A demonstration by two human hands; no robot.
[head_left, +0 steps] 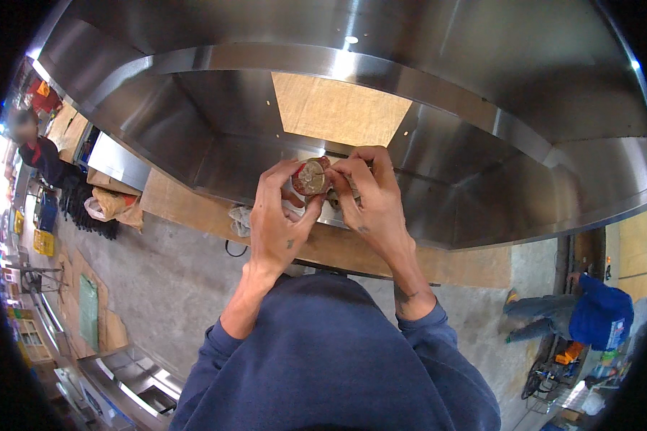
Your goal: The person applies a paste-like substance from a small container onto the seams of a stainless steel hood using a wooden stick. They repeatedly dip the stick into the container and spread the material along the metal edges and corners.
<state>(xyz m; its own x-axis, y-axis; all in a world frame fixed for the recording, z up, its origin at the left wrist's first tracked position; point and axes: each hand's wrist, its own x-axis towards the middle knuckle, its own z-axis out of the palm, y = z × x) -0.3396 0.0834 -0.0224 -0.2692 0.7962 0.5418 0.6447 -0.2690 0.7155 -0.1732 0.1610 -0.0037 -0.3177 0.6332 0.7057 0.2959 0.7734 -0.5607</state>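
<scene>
In the middle of the view I hold a small round thing [311, 178] with a red rim and a worn, grey-brown face. My left hand [277, 208] is wrapped round its left and lower sides, the thumb beneath. My right hand [370, 190] is closed at its right edge, thumb and fingertips pressed together; what they pinch there is hidden. Both hands are just over the near edge of a large stainless steel housing [230, 108]. A crumpled grey-white cloth [241, 220] lies left of my left hand.
The steel housing rests on a wooden board [467, 267], and more wood [338, 108] shows through its cut-out. A person [600, 312] in blue is at the right, another [39, 154] at the far left. Cardboard with a green piece [88, 312] lies on the concrete floor [172, 269].
</scene>
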